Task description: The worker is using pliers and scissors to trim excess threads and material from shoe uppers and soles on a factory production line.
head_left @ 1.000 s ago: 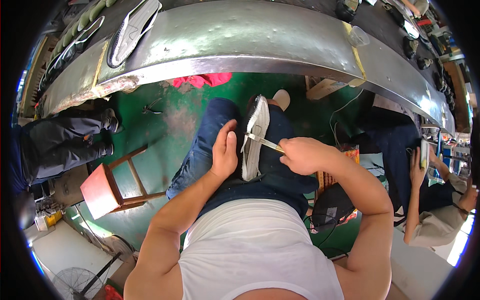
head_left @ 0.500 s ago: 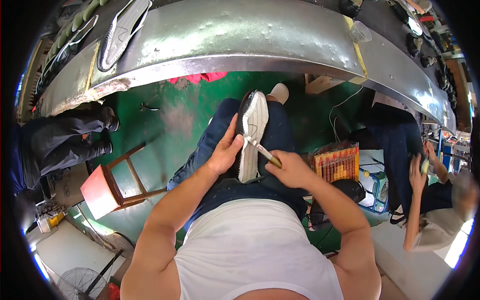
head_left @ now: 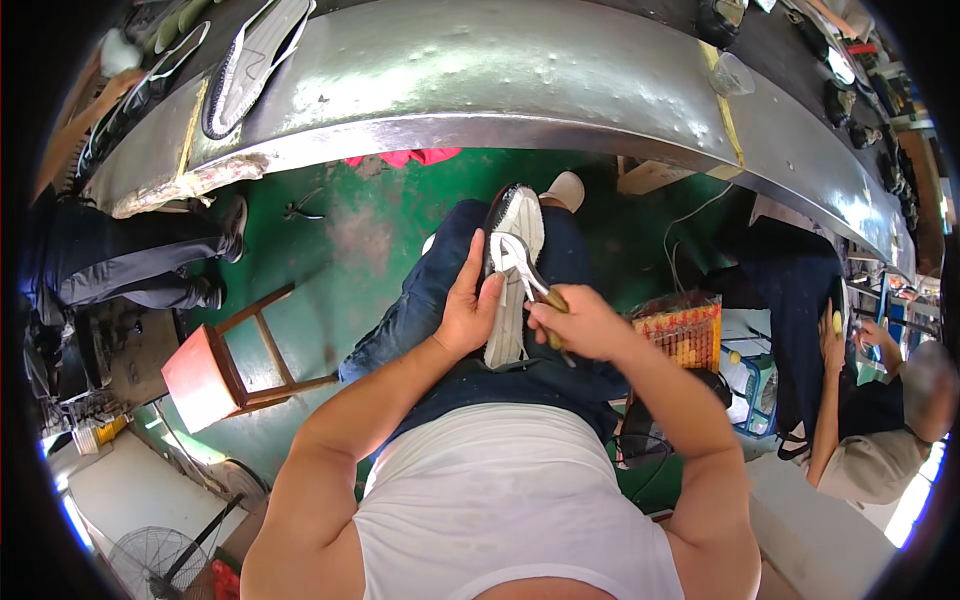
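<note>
A shoe (head_left: 505,335) lies lengthwise over my thighs, its pale underside up and a dark stitched edge showing on its left. My left hand (head_left: 468,312) grips its left side, fingers along the edge and thumb near the underside. In my right hand (head_left: 583,322) is a pair of pincers (head_left: 513,254) with pale metal jaws and olive handles. The jaws lie over the upper middle of the shoe; whether they pinch any of it I cannot make out.
A metal-topped bench (head_left: 480,70) curves across ahead, bearing another pale shoe part (head_left: 250,75) and a clear cup (head_left: 732,75). A wooden stool (head_left: 205,375) stands left, a beaded seat mat (head_left: 685,335) right. Co-workers sit on both sides; a fan (head_left: 155,560) is lower left.
My right hand has turned the pincers, so their jaws now show from the broad side, farther up the shoe. My left hand has shifted slightly right with the shoe.
</note>
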A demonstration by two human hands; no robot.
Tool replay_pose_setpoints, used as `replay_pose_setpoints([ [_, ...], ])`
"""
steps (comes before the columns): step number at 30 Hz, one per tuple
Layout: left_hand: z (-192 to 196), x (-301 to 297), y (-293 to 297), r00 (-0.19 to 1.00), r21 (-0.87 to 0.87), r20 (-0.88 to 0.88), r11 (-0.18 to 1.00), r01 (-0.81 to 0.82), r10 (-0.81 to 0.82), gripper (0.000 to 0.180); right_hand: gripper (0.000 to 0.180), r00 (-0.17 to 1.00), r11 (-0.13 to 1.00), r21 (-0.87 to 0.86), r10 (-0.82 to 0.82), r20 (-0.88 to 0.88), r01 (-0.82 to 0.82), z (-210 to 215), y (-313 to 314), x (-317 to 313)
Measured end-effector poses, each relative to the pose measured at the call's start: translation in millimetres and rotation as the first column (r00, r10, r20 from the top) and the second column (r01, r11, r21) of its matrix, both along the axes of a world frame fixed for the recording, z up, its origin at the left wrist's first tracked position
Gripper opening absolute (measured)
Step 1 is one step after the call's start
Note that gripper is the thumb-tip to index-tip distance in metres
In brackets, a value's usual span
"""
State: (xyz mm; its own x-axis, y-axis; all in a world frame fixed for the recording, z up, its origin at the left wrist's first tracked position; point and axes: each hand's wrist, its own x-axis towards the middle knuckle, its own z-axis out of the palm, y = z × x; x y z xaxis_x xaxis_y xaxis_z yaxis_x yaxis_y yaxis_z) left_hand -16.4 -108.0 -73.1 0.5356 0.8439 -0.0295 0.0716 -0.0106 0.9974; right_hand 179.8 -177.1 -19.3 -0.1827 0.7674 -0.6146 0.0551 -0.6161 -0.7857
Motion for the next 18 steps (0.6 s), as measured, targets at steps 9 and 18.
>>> replay_pose_setpoints([
  [9, 12, -5, 15, 0.95, 0.39, -0.31, 0.909, 0.149, -0.022, 0.05, 0.028, 0.834, 0.968, -0.241, -0.186, -0.52, 0.066, -26, -13, 9],
  [18, 22, 6, 16, 0.926, 0.43, -0.376, 0.877, 0.214, -0.042, 0.048, 0.037, 0.954, 0.915, 0.402, -0.091, 0.284, -0.033, 28, 21, 25],
])
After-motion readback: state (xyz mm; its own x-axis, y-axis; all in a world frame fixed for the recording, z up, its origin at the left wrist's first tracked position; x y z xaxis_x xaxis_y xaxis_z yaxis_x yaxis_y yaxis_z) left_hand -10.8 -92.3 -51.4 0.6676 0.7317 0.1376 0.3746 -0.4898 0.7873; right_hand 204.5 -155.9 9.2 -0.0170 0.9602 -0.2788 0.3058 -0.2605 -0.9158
